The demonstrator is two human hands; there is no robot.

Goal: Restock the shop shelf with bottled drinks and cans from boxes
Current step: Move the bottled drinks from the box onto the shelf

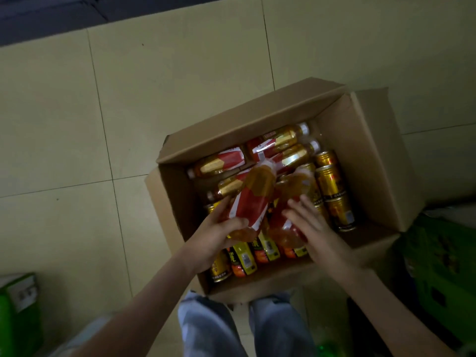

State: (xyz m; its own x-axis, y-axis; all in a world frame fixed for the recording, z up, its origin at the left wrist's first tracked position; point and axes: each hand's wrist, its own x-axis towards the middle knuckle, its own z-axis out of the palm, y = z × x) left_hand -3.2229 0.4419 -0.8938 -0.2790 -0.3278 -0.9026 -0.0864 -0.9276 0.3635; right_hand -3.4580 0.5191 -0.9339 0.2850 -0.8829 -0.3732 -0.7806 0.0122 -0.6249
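Note:
An open cardboard box (360, 140) stands on the tiled floor in front of my legs. Inside lie several amber bottled drinks with red labels (224, 162) and gold cans (331, 181). My left hand (219, 233) grips one red-labelled bottle (253, 199), lifted above the others. My right hand (306, 220) holds a second amber bottle (291, 202) beside it, fingers laid over its side; motion blur hides how far they curl. Yellow-labelled cans (243, 261) lie at the box's near end.
A green crate (443, 266) sits to the right of the box. A green-and-white carton (18, 305) is at the lower left. A dark strip (51, 14) runs along the top left. Beige floor tiles surround the box.

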